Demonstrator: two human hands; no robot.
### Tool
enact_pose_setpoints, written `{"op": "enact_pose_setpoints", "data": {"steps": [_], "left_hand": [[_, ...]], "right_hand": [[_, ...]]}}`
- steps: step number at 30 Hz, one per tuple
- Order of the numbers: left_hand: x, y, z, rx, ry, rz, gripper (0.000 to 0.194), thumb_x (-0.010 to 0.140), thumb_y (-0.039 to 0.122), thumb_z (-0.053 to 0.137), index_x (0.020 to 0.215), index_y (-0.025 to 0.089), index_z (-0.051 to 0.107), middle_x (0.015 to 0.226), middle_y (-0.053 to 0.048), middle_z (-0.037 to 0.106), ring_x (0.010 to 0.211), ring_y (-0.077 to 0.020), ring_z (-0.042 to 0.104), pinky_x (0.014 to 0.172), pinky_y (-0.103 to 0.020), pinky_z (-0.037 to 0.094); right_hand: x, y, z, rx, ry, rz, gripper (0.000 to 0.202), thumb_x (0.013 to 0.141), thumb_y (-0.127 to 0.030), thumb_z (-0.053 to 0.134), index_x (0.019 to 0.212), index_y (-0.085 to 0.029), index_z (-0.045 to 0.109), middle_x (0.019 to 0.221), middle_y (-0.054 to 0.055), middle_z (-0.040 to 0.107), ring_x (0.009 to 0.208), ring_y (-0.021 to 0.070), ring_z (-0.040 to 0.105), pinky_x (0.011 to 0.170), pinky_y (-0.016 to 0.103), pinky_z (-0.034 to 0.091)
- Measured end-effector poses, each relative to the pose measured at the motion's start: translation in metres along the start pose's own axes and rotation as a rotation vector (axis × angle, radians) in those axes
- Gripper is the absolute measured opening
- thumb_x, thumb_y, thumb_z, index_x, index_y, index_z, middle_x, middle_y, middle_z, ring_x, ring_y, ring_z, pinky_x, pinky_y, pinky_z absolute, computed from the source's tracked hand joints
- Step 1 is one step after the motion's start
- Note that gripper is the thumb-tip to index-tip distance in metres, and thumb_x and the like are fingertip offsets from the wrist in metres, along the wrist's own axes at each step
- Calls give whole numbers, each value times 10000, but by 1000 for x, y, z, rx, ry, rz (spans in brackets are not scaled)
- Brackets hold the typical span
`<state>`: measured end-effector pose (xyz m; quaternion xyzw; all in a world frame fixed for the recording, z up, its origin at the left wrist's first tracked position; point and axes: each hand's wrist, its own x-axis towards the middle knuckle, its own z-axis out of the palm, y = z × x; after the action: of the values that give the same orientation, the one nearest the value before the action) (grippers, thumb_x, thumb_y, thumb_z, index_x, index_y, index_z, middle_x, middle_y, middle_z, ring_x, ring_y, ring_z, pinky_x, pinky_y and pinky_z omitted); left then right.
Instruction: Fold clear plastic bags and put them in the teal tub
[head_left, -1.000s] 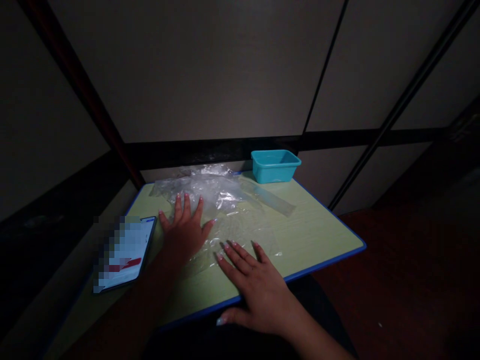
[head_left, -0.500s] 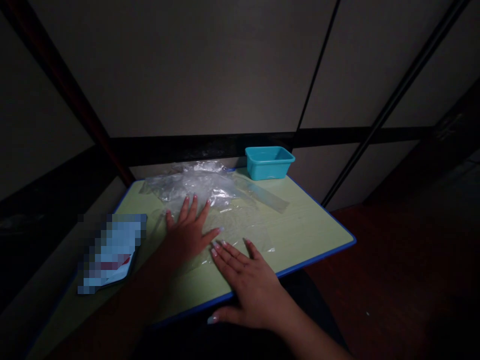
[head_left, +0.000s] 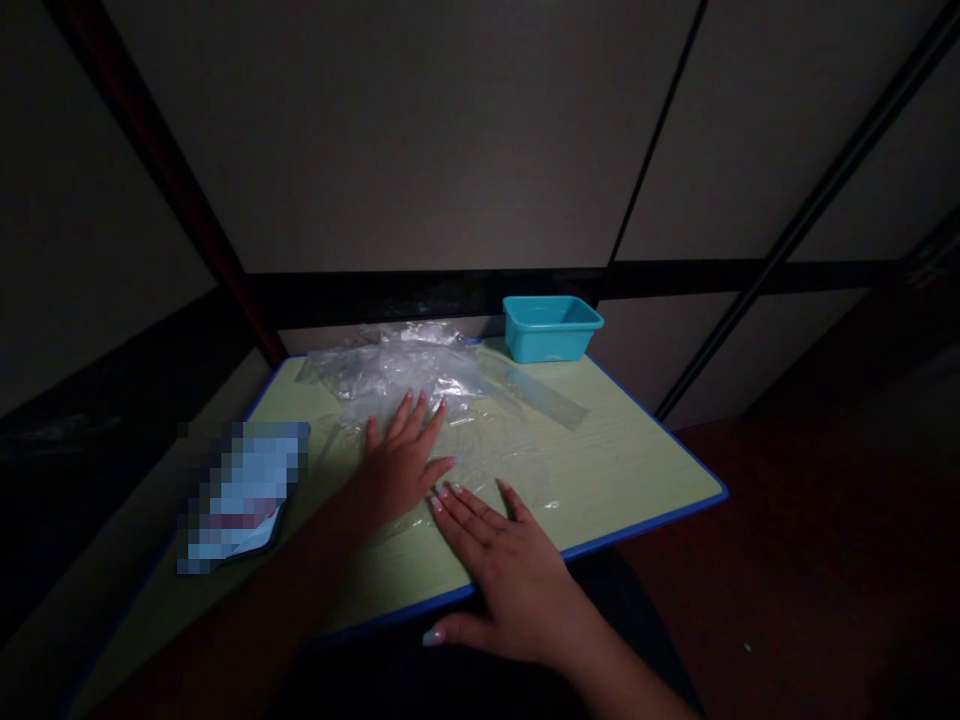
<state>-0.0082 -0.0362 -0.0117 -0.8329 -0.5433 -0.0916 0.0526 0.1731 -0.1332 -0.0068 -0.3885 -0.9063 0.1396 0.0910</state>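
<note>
A clear plastic bag (head_left: pixel 510 460) lies spread flat on the light green table. My left hand (head_left: pixel 397 470) rests on it palm down, fingers spread. Closer to the front edge, my right hand (head_left: pixel 510 570) lies with its fingertips on the bag's near part, its thumb stretched out past the table edge. Both hands are open and hold nothing. Beyond my left fingertips sits a crumpled heap of clear plastic bags (head_left: pixel 405 370). A flat clear strip (head_left: pixel 551 397) reaches from the heap toward the right.
A turquoise plastic basket (head_left: pixel 551 343) stands at the table's back right corner. On the left lies a phone-like device (head_left: pixel 251 490), its screen blurred out. The table (head_left: pixel 637 470) has a blue rim and stands against a panelled wall (head_left: pixel 420 130).
The whole view has shifted slightly, so things appear a little further right. My left hand has slid slightly on the plastic toward the right; my right hand stays nearly in place.
</note>
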Motion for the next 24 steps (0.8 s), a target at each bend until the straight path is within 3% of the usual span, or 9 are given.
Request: {"op": "enact_pose_setpoints", "data": {"steps": [4, 8, 15, 21, 24], "left_hand": [[-1, 4, -1, -63, 8, 79, 553, 911, 231, 334, 1455, 216, 235, 1513, -89, 246, 1406, -278, 143, 1064, -631, 108], [-6, 5, 1, -56, -56, 99, 520, 914, 222, 279, 1433, 207, 296, 1516, -87, 223, 1405, -261, 154, 1052, -647, 112], [-9, 3, -3, -84, -172, 156, 538, 913, 274, 270, 1442, 178, 265, 1519, -97, 183, 1408, -252, 142, 1051, -649, 109], [-13, 6, -9, -129, -396, 194, 602, 905, 367, 336, 1464, 206, 184, 1528, -111, 87, 1414, -272, 79, 1052, -635, 101], [-13, 6, -11, -131, -435, 190, 644, 906, 437, 337, 1473, 224, 120, 1529, -103, 43, 1416, -260, 50, 1061, -621, 88]], "right_hand": [[-1, -1, 5, -30, 111, 59, 804, 859, -614, 388, 1483, -189, 112, 1537, 83, 82, 1413, 246, 63, 1122, 533, 14], [0, -3, 11, -39, 201, 238, 758, 902, -590, 303, 1480, -131, 128, 1531, 112, 67, 1414, 247, 35, 1128, 528, 29], [5, -6, 8, -28, 119, 275, 773, 905, -605, 257, 1470, -86, 160, 1514, 161, 124, 1411, 255, 59, 1127, 537, 26], [5, -6, 9, -34, 102, 292, 806, 888, -630, 278, 1460, -68, 194, 1512, 167, 115, 1409, 278, 46, 1122, 550, 20], [5, -6, 11, -30, 115, 294, 846, 870, -661, 288, 1465, -71, 168, 1514, 162, 95, 1409, 282, 31, 1121, 553, 20]]}}
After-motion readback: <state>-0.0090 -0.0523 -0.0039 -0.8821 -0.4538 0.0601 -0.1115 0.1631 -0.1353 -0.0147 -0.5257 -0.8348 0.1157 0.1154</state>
